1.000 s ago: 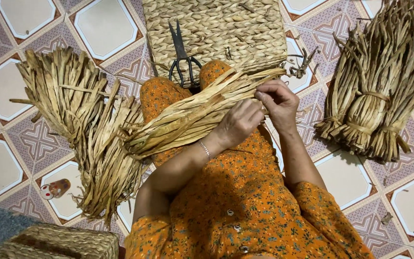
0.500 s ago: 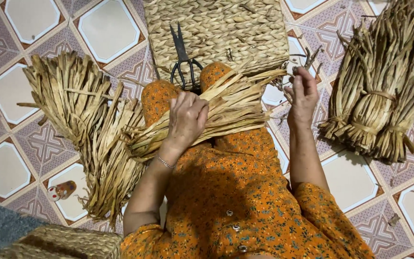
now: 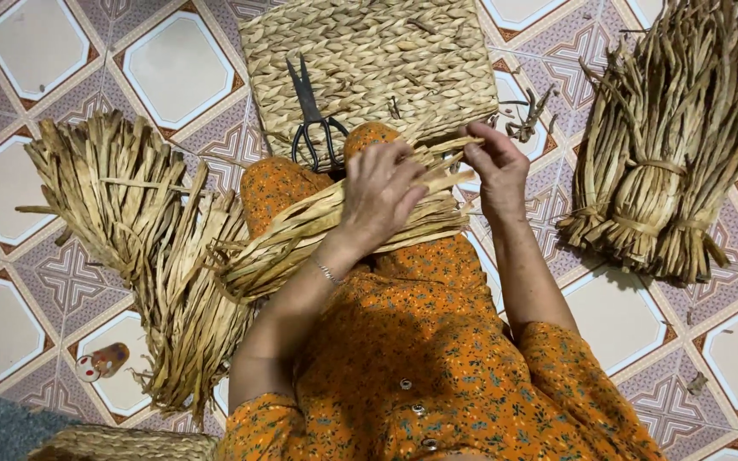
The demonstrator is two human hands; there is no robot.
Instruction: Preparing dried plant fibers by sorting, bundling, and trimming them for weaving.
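Both hands, left hand point(image 3: 383, 189) and right hand point(image 3: 495, 168), grip one straw bunch point(image 3: 301, 235); two bundles nearby.

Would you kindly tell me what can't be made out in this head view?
- Left hand: palm side hidden by its own back; grip on the straw strips unclear.
- Right hand: what the fingertips pinch is too small.
- Tied bundle: top cut by the edge.
- Scissors: handles partly behind a knee.

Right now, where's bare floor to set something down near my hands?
Bare tile shows between the woven mat and the tied bundle, and upper left above the loose straw pile. The lap strands under both hands and the scissors crowd the middle.
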